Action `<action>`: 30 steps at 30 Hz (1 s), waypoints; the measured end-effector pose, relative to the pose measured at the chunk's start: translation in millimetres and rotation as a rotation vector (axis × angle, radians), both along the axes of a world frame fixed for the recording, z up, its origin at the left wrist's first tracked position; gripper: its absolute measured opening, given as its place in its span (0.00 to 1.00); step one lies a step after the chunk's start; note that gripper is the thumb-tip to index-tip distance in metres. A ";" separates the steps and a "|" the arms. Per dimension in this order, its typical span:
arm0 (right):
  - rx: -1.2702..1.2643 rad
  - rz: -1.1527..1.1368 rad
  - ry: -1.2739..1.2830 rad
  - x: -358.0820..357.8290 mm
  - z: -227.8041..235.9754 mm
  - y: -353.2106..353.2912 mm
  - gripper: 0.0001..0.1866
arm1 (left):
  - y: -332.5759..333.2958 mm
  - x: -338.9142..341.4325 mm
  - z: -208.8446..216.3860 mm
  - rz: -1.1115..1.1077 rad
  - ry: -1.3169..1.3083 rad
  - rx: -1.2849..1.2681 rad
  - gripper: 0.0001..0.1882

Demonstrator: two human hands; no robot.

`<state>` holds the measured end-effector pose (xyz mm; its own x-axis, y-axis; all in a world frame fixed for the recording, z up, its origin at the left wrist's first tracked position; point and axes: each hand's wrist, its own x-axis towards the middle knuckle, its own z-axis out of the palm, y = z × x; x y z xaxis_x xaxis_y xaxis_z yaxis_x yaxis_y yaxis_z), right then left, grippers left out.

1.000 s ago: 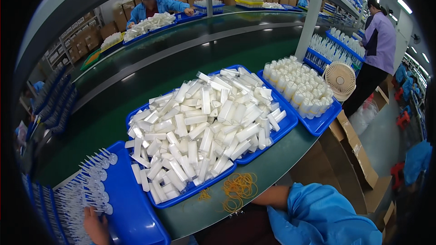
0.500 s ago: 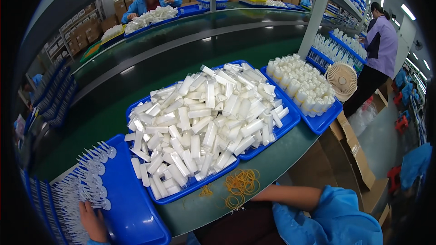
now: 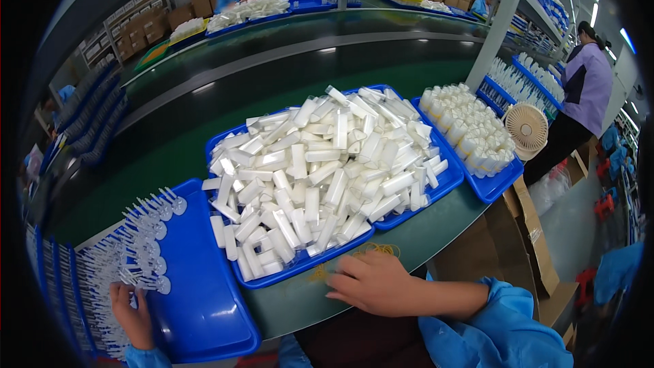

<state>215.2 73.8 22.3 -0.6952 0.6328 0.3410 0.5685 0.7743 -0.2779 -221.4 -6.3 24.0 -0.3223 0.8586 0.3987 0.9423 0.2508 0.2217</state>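
My left hand (image 3: 133, 313) is at the left tray, its fingers closed round several clear plastic stemmed pieces (image 3: 131, 275) with round bases. Many more stemmed pieces (image 3: 112, 255) lie packed along that side of the blue tray (image 3: 194, 286), whose right part shows bare plastic. My right hand (image 3: 371, 283) hovers above the green table edge, loosely curled with fingers apart and nothing visible in it. It partly covers a heap of yellow rubber bands (image 3: 385, 249). In front of me, a big pile of white wrapped blocks (image 3: 320, 177) covers two blue trays (image 3: 446, 178).
White cylindrical pieces (image 3: 470, 133) fill another blue tray (image 3: 496, 191) at the right, beside a round beige fan (image 3: 526, 129). A grey post (image 3: 501, 27) rises behind. Cardboard (image 3: 538, 245) stands at lower right. Co-workers are across the belt and at far right.
My right hand has come up from beside the rubber bands to over them, now in full sight. My left hand has shifted slightly up among the stemmed pieces. The whole view has swung left.
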 end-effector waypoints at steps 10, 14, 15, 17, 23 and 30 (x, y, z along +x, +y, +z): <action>0.088 -0.052 -0.060 10.2 26.8 26.5 0.24 | -43.9 101.2 30.2 0.014 -0.378 0.378 0.10; 0.228 0.122 -0.182 2.2 30.2 54.4 0.14 | -36.6 143.7 21.6 -0.203 -0.988 0.470 0.04; 0.217 0.169 -0.207 -2.1 31.0 59.8 0.13 | -30.9 155.5 17.5 -0.236 -1.145 0.473 0.03; 0.206 0.236 -0.274 -9.6 34.5 65.5 0.12 | -16.8 174.1 5.0 -0.301 -1.511 0.357 0.05; 0.163 0.355 -0.374 -23.5 33.8 80.3 0.09 | 8.7 220.0 11.9 -0.544 -2.003 0.200 0.08; 0.234 0.314 -0.331 -22.0 28.5 83.9 0.06 | 21.3 231.6 7.2 -0.624 -1.891 0.095 0.21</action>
